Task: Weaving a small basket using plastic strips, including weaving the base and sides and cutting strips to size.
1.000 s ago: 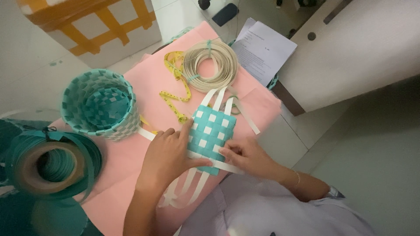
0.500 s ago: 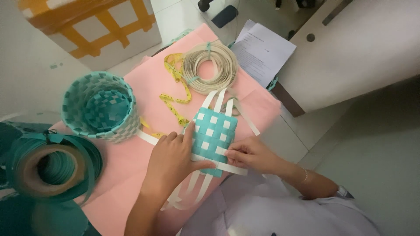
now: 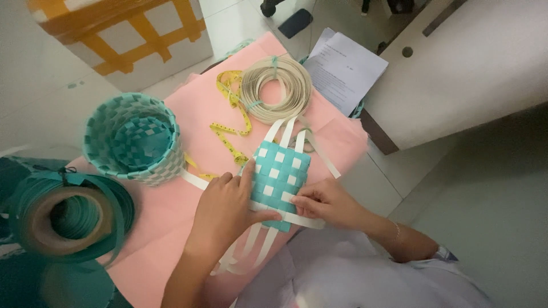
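A small woven panel [image 3: 278, 174] of teal and white strips lies on a pink cloth [image 3: 188, 111]. Loose white strips [image 3: 288, 128] stick out of it at the top, bottom and sides. My left hand [image 3: 225, 208] presses flat on the panel's left part, thumb reaching across a white cross strip. My right hand [image 3: 325, 202] pinches the panel's lower right edge at that same strip. A finished teal and white woven basket [image 3: 134, 140] stands upright to the left.
A coil of white strip [image 3: 278, 88] and a yellow tape measure [image 3: 228, 122] lie beyond the panel. A large roll of teal strip [image 3: 65, 219] sits at the left. Papers [image 3: 345, 68] lie at the back right, and a white box with orange tape [image 3: 120, 34] stands behind.
Both hands have shifted slightly over the panel; my left thumb now reaches further across the white cross strip. The camera view has moved a little.
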